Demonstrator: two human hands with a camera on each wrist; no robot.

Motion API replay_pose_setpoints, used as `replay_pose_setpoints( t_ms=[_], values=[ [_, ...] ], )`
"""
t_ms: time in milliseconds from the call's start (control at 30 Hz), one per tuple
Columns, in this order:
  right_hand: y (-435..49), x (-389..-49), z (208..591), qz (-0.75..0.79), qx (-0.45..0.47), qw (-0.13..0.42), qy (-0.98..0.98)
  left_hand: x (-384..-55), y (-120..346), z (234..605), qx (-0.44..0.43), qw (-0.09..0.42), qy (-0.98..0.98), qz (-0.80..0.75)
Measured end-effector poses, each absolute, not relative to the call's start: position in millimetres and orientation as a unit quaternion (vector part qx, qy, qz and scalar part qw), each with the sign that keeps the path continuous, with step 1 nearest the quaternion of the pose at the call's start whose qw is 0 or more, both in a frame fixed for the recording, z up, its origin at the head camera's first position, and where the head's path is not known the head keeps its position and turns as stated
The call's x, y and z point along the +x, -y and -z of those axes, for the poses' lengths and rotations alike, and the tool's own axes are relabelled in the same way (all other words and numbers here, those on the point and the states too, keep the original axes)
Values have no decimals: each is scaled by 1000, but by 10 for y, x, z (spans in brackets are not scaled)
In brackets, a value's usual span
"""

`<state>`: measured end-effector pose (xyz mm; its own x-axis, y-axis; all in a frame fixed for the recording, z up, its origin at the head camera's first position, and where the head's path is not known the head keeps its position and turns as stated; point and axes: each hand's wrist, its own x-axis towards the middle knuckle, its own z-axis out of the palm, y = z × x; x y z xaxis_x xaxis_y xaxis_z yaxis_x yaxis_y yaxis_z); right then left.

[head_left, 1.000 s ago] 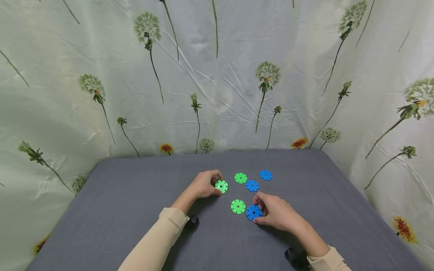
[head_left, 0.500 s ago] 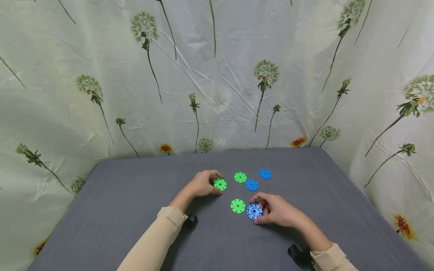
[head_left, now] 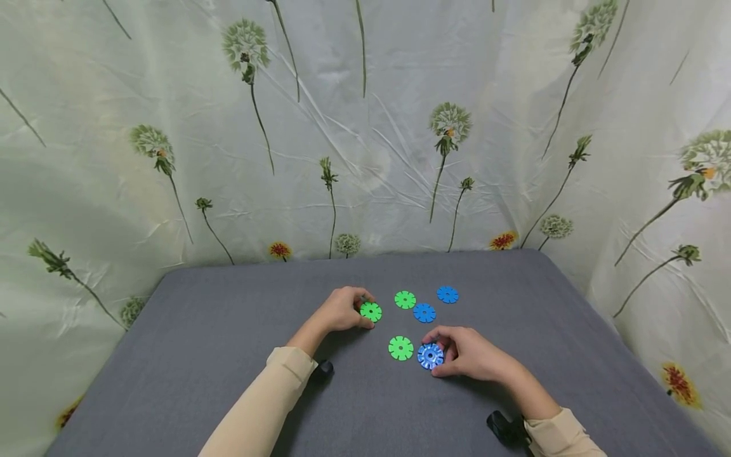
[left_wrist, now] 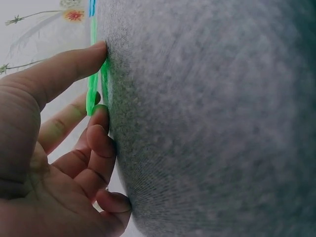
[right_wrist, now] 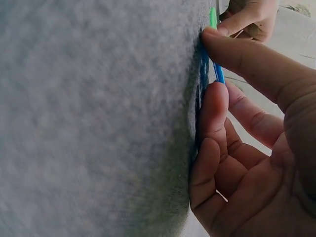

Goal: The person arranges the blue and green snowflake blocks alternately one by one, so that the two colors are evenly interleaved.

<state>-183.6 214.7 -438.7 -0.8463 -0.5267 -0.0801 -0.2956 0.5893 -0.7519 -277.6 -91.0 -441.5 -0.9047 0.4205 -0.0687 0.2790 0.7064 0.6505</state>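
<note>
My left hand (head_left: pixel 341 309) pinches a green notched plastic disc (head_left: pixel 370 311) at its edge, thumb on the near side and fingers on the far side. In the left wrist view, green disc edges show between the thumb and fingers, close to the cloth. Nearer to me, my right hand (head_left: pixel 469 355) pinches a blue notched disc (head_left: pixel 430 357) the same way; light glints on its face. Left of it lies a green disc (head_left: pixel 401 348). Farther back lie another green disc (head_left: pixel 405 299) and two blue ones, the nearer blue disc (head_left: pixel 424 313) and the farther blue disc (head_left: pixel 448 294).
A grey cloth covers the table (head_left: pixel 240 381). Behind it and at both sides hangs a pale curtain (head_left: pixel 377 171) printed with dandelions. A black wrist device (head_left: pixel 505 430) sits below my right sleeve.
My right hand has shifted slightly right with the blue disc, whose face has turned shiny. The green disc in my left hand has lost its glint and moved slightly left.
</note>
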Motion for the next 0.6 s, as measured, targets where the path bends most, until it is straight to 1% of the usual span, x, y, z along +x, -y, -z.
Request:
replay_pose_setpoints(
  t_ms=[167, 300, 433, 600],
  values=[
    [-2143, -1868, 4369, 383, -228, 161, -881, -2785, 987, 4370, 192, 105, -921, -323],
    [-2141, -1886, 4368, 378, -229, 163, -882, -2786, 1145, 4305, 187, 101, -921, -325],
    [-2143, -1901, 4363, 374, -229, 164, -884, -2786, 1421, 4243, 172, 95, -921, -336],
    [-2145, -1912, 4351, 380, -240, 169, -877, -2758, 1900, 4205, 154, 88, -922, -345]
  ],
)
